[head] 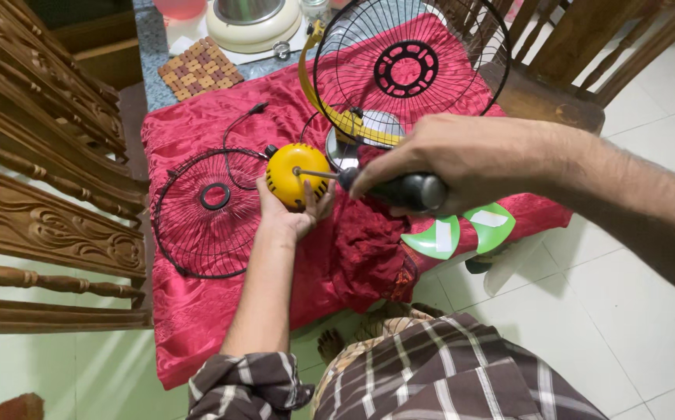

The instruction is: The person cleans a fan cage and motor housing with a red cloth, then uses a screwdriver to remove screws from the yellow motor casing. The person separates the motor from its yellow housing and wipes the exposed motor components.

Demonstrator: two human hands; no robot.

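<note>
Yellow motor housing (297, 176), smooth and rounded, slippery I'd judge; my left hand (291, 211) cups it underneath; my right hand (438, 155) clenches the screwdriver (388, 187).

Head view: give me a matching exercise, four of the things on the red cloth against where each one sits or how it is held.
Things:
1. yellow motor housing
2. screwdriver
3. flat fan grille
4. green fan blades

Places:
A. lying on the red cloth, left of the left hand
B. cupped in the left hand
C. at the cloth's right edge, below the right hand
D. gripped in the right hand, tip at the housing

Pairs: 1-B, 2-D, 3-A, 4-C
</note>
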